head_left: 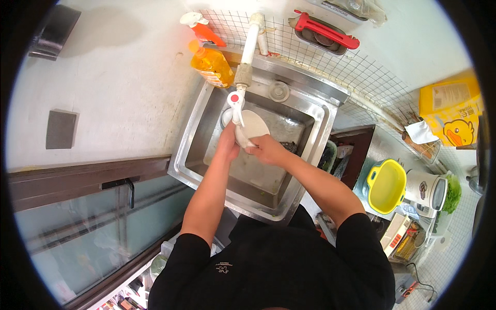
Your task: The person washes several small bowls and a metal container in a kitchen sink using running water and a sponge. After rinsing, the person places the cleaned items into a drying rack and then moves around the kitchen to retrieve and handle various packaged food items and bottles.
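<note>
Both hands hold a white bowl point(254, 123) over the stainless steel sink point(252, 176), just below the tap. The bowl is tilted. My left hand point(229, 141) grips its left side, partly hidden behind the tap. On the lower right rim are the fingers of my right hand point(267, 149). The white plastic tap point(235, 100) has a red dot on top, and its lever hangs in front of the bowl. A pale round dish point(225, 117) shows in part beside the bowl, to its left. Right of my right hand, a dark rough clump point(288, 147) lies in the sink.
An orange dish soap bottle point(212, 66) and a spray bottle point(205, 31) stand at the sink's back left corner. A yellow-rimmed basin point(386, 186) is on the right-hand counter. At left is a window with a black handle point(130, 188).
</note>
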